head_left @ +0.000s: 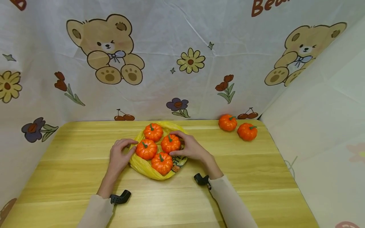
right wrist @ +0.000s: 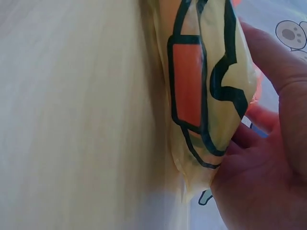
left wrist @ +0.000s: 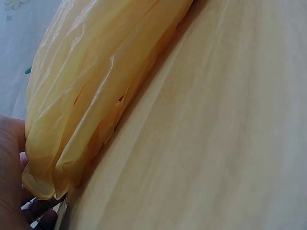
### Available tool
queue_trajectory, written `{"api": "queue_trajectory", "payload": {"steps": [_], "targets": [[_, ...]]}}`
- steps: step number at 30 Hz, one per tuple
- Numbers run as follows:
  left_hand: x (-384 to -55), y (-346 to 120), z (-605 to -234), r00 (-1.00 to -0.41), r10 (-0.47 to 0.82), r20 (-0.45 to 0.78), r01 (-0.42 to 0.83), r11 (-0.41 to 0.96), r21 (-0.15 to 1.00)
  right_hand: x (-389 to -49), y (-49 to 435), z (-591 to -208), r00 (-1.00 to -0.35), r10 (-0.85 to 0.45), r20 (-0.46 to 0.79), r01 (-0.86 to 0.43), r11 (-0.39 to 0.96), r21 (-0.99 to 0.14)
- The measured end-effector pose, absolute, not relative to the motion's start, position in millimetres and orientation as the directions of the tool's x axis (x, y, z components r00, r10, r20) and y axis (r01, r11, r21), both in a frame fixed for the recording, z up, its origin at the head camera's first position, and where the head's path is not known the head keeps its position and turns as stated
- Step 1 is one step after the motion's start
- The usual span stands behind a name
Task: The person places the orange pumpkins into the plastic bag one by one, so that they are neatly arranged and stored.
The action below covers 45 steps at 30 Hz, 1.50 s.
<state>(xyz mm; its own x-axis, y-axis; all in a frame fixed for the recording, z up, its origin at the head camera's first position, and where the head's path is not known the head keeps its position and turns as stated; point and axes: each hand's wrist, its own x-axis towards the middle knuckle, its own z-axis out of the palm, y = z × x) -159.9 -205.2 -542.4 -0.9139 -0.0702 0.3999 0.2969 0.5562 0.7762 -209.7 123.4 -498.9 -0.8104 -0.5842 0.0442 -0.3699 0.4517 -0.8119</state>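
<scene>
A yellow plastic bag [head_left: 142, 169] lies spread with its mouth up, and several small orange pumpkins sit inside it. At the bag's left rim my left hand [head_left: 118, 156] pinches the plastic between thumb and fingers, right beside the left pumpkin [head_left: 146, 149]. My right hand [head_left: 194, 147] reaches over the right rim and grips the right pumpkin [head_left: 170, 143], thumb on the near side and fingers on the far side. In the right wrist view, the bag's printed side [right wrist: 192, 86] stands against the right hand [right wrist: 268, 158]. The left wrist view shows bag folds [left wrist: 91, 96] beside the left hand [left wrist: 9, 177].
Two more pumpkins, one at the back [head_left: 227, 123] and one slightly nearer [head_left: 247, 131], stand at the table's back right. Bear-printed cloth [head_left: 159, 38] hangs behind the wooden table [head_left: 159, 202]. A black wrist camera [head_left: 121, 197] sits on the left wrist, another [head_left: 201, 179] on the right.
</scene>
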Motion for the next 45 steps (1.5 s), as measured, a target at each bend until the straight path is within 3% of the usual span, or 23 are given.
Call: {"api": "queue_trajectory", "payload": {"steps": [8, 14, 32, 45], "targets": [[-160.8, -204.5, -542.3, -0.916, -0.069, 0.395, 0.294, 0.554, 0.779, -208.2, 123.2, -500.7, -0.819, -0.573, 0.025, -0.360, 0.480, -0.800], [-159.8, -204.6, -542.0, -0.915, -0.064, 0.399, 0.299, 0.557, 0.775, -208.7, 129.2, -500.0, -0.791, -0.612, 0.005, -0.376, 0.479, -0.793], [-160.0, -204.3, -541.0, -0.914, -0.074, 0.399, 0.292, 0.564, 0.772, -211.9, 127.7, -503.7, -0.744, -0.666, 0.059, -0.396, 0.368, -0.841], [-159.9, -204.6, -541.3, -0.913, -0.071, 0.403, 0.296, 0.564, 0.771, -209.8, 126.3, -500.6, -0.760, -0.645, 0.077, -0.387, 0.355, -0.851]]}}
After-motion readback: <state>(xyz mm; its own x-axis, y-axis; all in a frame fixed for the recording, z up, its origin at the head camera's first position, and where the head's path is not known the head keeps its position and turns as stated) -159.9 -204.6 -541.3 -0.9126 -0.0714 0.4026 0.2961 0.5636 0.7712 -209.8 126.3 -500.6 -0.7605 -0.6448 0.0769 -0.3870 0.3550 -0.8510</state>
